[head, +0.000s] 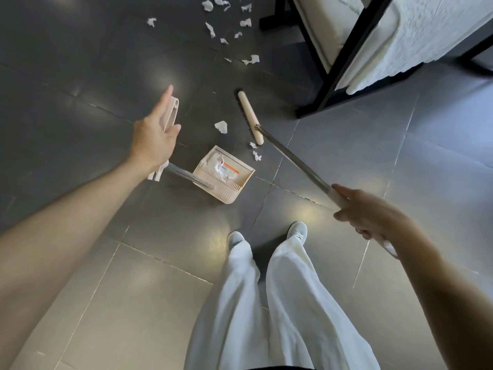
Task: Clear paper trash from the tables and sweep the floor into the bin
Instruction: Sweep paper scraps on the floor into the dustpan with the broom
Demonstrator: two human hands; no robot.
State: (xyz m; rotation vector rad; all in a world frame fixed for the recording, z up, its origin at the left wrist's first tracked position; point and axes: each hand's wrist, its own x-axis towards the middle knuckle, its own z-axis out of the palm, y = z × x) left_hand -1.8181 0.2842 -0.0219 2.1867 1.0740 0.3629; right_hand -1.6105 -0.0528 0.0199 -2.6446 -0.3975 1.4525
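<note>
Torn paper scraps [252, 59] scattered on grey floor tiles [106, 62], thickest at top centre; one larger scrap [221, 126] lies just left of the broom head [250, 118]; two small bits [256, 155] sit near the head's close end.
Crumpled paper [217, 164] already inside the beige dustpan [225, 194], against its comb-toothed edge; an orange-striped label shows on the pan's inner face.
Dustpan stands on the floor between the two hands, open side towards the broom, near it but apart from it.
Left hand [154, 140] grasps the top of the dustpan handle [172, 113]; index finger laid straight along the grip, thumb wrapped across it.
Right hand [357, 212] clenched round the pale grip of the broom handle [293, 161]; metal shaft slants down to the head, bristles on the tiles.
Outward: black-framed furniture [353, 52] with pale cushions at upper right; white trousers [288, 289] and pale shoes [297, 228] at bottom centre.
</note>
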